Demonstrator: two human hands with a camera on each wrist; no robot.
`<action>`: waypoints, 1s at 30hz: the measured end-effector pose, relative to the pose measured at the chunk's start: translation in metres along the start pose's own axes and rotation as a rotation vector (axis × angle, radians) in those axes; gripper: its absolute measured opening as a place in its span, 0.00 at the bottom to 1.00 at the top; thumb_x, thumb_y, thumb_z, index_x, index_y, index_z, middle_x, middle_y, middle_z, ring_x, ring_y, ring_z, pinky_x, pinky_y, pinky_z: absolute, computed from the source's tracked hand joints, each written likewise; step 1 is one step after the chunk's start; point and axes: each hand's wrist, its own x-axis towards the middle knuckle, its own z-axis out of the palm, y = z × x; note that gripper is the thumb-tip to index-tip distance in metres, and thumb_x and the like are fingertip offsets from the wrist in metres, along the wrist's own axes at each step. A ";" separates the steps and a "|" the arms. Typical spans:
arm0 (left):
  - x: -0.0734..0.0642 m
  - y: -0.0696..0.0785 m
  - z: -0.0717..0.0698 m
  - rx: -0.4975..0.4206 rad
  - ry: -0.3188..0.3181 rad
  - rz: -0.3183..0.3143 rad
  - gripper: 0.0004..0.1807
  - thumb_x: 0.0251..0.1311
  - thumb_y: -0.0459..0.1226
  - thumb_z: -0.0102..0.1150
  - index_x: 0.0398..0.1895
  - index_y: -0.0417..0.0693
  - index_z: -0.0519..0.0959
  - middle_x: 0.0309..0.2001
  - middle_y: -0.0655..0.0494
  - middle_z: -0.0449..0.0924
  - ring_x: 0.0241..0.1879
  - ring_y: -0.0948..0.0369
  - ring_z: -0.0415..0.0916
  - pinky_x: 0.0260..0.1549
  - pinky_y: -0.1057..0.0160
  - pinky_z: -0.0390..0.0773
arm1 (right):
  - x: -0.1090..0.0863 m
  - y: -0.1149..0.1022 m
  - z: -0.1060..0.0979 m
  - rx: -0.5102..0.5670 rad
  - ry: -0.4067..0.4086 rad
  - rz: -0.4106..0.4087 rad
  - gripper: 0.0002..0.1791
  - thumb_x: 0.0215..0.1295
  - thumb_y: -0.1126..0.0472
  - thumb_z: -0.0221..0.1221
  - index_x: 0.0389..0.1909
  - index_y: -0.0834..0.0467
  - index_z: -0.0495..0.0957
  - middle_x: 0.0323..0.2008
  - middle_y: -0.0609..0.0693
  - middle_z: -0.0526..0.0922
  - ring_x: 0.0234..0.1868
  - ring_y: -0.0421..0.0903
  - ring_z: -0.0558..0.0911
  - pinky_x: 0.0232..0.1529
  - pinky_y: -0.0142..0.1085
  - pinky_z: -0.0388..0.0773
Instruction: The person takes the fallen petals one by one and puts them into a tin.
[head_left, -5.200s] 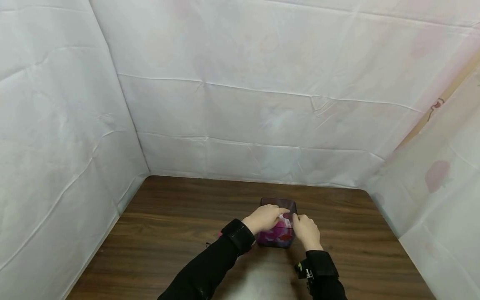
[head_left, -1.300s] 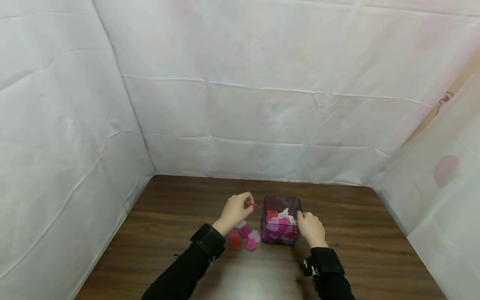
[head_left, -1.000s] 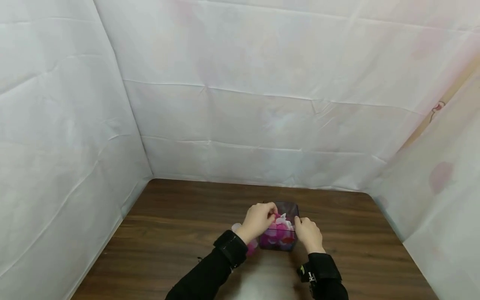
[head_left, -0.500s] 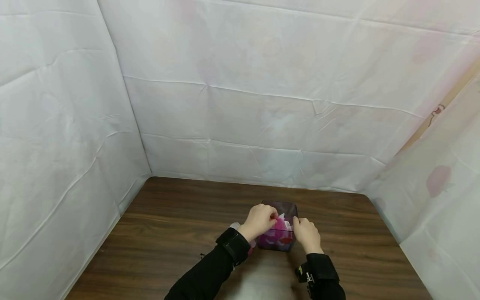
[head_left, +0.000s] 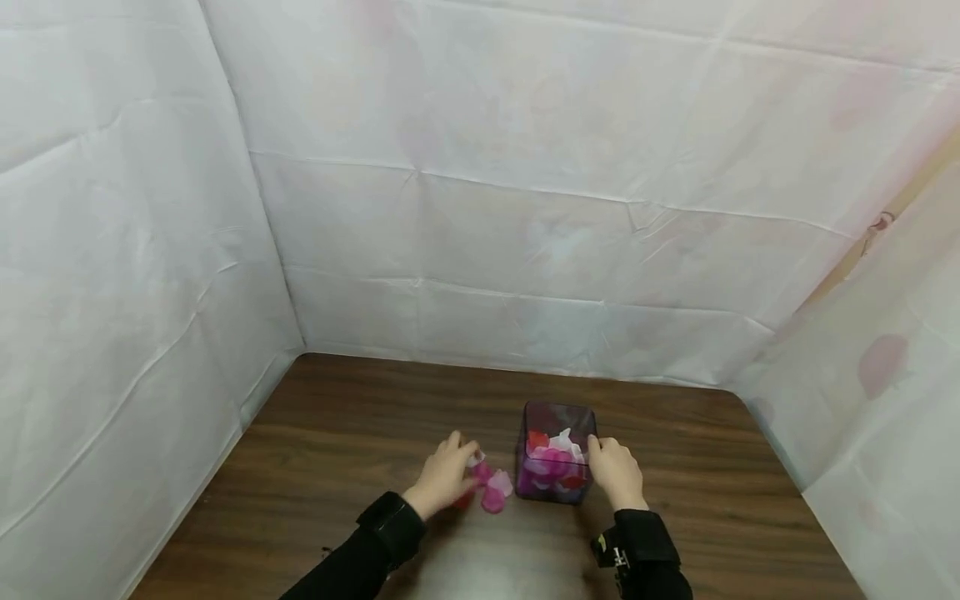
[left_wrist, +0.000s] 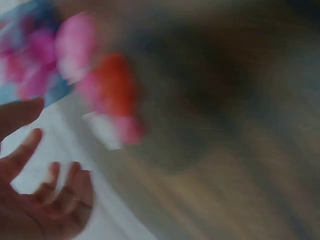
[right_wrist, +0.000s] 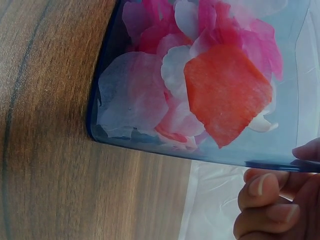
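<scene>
A see-through purple box [head_left: 558, 415] stands on the table, partly filled with pink, white and red fabric petals [right_wrist: 225, 95]. My right hand [head_left: 617, 472] pinches the box's right wall at the rim, the thumb inside and curled fingers outside, as the right wrist view shows. Left of the box lies a small group of loose pink, red and white petals [head_left: 492, 500]. Over these reaches my left hand [head_left: 441, 477], its fingers spread and partly hiding them. In the blurred left wrist view, that hand [left_wrist: 50, 200] has nothing between thumb and fingers.
The brown wood-grain table [head_left: 360, 417] is walled in by white cloth sheets [head_left: 487, 233] at the back and both sides. Black bands [head_left: 392, 527] are strapped round both wrists.
My left hand carried a pink petal to the box, let it go there and moved back left to the loose petals. The right hand has kept its hold on the box wall.
</scene>
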 end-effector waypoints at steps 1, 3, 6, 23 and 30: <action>-0.008 -0.006 0.005 0.048 -0.039 -0.007 0.21 0.48 0.40 0.69 0.46 0.45 0.76 0.44 0.44 0.71 0.41 0.48 0.74 0.30 0.53 0.78 | 0.000 0.000 0.000 -0.002 0.002 0.000 0.28 0.71 0.52 0.37 0.51 0.70 0.75 0.50 0.71 0.77 0.49 0.70 0.76 0.45 0.59 0.73; -0.020 -0.017 0.013 0.130 -0.087 -0.007 0.22 0.48 0.41 0.69 0.46 0.44 0.76 0.42 0.43 0.71 0.39 0.48 0.74 0.27 0.52 0.77 | -0.001 0.001 0.002 -0.006 0.005 -0.001 0.27 0.71 0.52 0.38 0.50 0.69 0.77 0.49 0.70 0.78 0.48 0.70 0.77 0.43 0.59 0.73; -0.030 -0.028 0.023 0.179 -0.056 0.024 0.14 0.49 0.39 0.67 0.37 0.44 0.76 0.33 0.49 0.73 0.32 0.52 0.74 0.24 0.57 0.75 | -0.001 0.000 0.003 -0.004 0.010 -0.010 0.27 0.71 0.52 0.38 0.49 0.68 0.77 0.49 0.70 0.78 0.48 0.69 0.77 0.42 0.59 0.74; -0.005 -0.012 0.002 0.090 0.122 0.016 0.06 0.54 0.39 0.65 0.26 0.47 0.85 0.37 0.53 0.79 0.37 0.55 0.75 0.31 0.56 0.76 | 0.000 0.000 0.001 0.002 0.016 -0.007 0.27 0.71 0.52 0.38 0.51 0.70 0.76 0.50 0.70 0.78 0.49 0.70 0.77 0.45 0.59 0.73; 0.022 0.014 -0.028 -0.026 0.197 0.076 0.03 0.56 0.35 0.63 0.29 0.47 0.84 0.30 0.56 0.82 0.34 0.61 0.74 0.34 0.64 0.75 | 0.001 -0.001 0.000 -0.009 0.026 -0.027 0.27 0.71 0.53 0.38 0.47 0.69 0.78 0.48 0.70 0.79 0.47 0.69 0.77 0.43 0.59 0.73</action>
